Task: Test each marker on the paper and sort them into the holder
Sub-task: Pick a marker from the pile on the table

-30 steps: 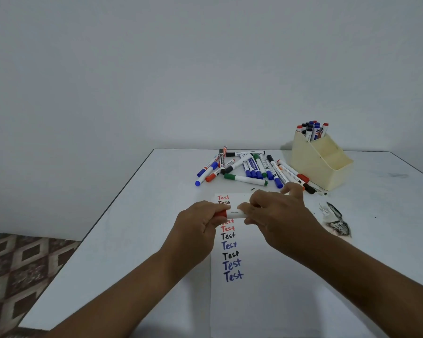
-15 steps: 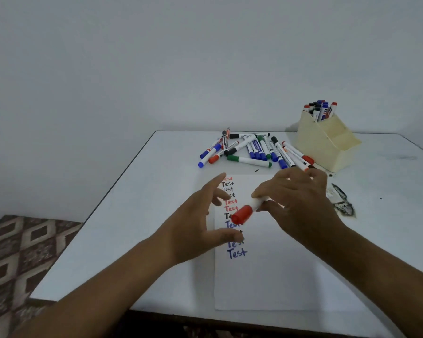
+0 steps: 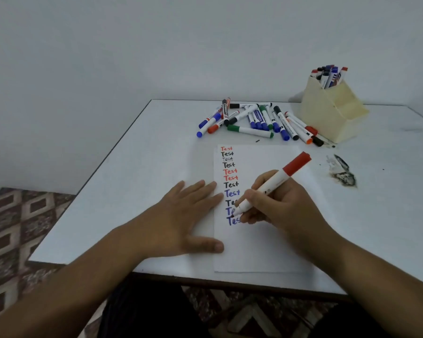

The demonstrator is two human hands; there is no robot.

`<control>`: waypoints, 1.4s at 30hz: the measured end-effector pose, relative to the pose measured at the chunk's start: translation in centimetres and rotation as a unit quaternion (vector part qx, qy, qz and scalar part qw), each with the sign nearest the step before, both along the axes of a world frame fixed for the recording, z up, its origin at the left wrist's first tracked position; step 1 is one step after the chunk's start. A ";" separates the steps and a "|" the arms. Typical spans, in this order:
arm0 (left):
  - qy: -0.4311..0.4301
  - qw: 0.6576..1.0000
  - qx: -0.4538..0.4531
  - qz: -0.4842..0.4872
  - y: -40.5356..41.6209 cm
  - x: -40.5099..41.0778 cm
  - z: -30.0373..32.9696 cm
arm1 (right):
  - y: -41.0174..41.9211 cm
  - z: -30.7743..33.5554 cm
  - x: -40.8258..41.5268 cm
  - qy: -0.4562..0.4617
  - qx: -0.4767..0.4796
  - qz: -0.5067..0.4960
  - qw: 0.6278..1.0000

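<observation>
Your right hand (image 3: 276, 206) is pinching the marker (image 3: 271, 185) in its fingers above the paper (image 3: 266, 245); your flat left hand (image 3: 181, 215) is pressing the paper's edge. The tip may be smudging the written words.

Soft, even, dim-ish light. The table (image 3: 142, 181) shows faint shadows and no glare. Wide-angle bending warps the edges; detail is slightly soft.

White surface (image 3: 137, 181) carries paper (image 3: 261, 247) under both grips, loose markers (image 3: 254, 120) and cream holder (image 3: 332, 118) beyond them
</observation>
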State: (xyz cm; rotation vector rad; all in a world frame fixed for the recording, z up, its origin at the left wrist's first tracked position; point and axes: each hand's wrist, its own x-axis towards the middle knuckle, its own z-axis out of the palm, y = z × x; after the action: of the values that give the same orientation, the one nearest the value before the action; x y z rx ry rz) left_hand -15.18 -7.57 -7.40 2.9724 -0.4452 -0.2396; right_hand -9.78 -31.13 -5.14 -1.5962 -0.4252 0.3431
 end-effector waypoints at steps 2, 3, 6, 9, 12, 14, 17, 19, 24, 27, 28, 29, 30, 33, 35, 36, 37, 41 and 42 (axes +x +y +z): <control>-0.002 1.000 0.006 -0.001 -0.1 -0.1 0.0 | -0.1 -0.5 -0.3 -0.019 -0.008 0.009 1.000; -0.005 1.000 0.006 0.000 -0.1 -0.1 0.0 | -0.2 -0.7 -0.5 -0.026 -0.012 0.011 1.000; -0.003 1.000 -0.002 0.005 -0.2 -0.2 -0.1 | -0.2 -1.0 -0.5 -0.055 -0.041 0.016 0.998; -0.003 1.000 -0.002 0.005 -0.2 -0.3 -0.1 | -0.1 -1.3 -0.5 -0.079 -0.067 0.015 0.995; -0.006 1.000 -0.007 0.005 -0.2 -0.3 -0.1 | 0.0 -1.6 -0.7 -0.104 -0.088 0.014 0.991; -0.007 1.000 -0.008 0.005 -0.2 -0.3 -0.2 | 0.0 -1.6 -0.8 -0.102 -0.091 0.022 0.990; -0.008 1.000 -0.005 0.006 -0.2 -0.3 -0.3 | -0.1 -1.5 -0.8 -0.089 -0.083 0.030 0.992; -0.008 1.000 -0.004 0.006 -0.2 -0.3 -0.2 | -0.2 -1.4 -0.8 -0.095 -0.081 0.025 0.992; -0.012 1.000 -0.005 0.004 -0.2 -0.3 -0.2 | 0.0 -1.7 -0.9 -0.122 -0.096 0.023 0.988; -0.009 1.000 -0.004 0.005 -0.2 -0.3 -0.2 | 0.0 -1.8 -0.9 -0.128 -0.097 0.001 0.987; -0.009 1.000 -0.004 0.005 -0.2 -0.3 -0.2 | 0.0 -1.7 -0.9 -0.127 -0.095 -0.001 0.987; -0.009 1.000 -0.004 0.005 -0.2 -0.4 -0.2 | -0.1 -1.7 -0.9 -0.122 -0.088 -0.002 0.989; -0.009 1.000 -0.004 0.005 -0.2 -0.4 -0.2 | -0.2 -1.6 -1.0 -0.117 -0.082 -0.002 0.990; -0.010 1.000 0.000 0.005 -0.2 -0.4 -0.2 | -0.3 -1.5 -1.1 -0.110 -0.075 0.005 0.991; -0.011 1.000 -0.002 0.005 -0.2 -0.3 -0.3 | -0.1 -1.5 -1.1 -0.115 -0.084 0.012 0.990; -0.011 1.000 -0.004 0.006 -0.2 -0.3 -0.3 | -0.1 -1.5 -1.2 -0.118 -0.089 0.014 0.989; -0.011 1.000 -0.005 0.006 -0.2 -0.3 -0.3 | 0.0 -1.5 -1.2 -0.119 -0.093 0.016 0.988; -0.010 1.000 -0.007 0.007 -0.1 -0.4 -0.3 | -0.1 -1.3 -1.2 -0.111 -0.095 0.025 0.989; -0.011 1.000 -0.007 0.006 -0.1 -0.4 -0.3 | -0.1 -1.3 -1.2 -0.109 -0.093 0.018 0.989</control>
State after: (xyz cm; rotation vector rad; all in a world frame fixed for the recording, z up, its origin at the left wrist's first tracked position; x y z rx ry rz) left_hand -15.56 -7.71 -7.74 2.9663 -0.4300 -0.2016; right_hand -10.98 -31.26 -6.46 -1.8192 -0.6054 0.2411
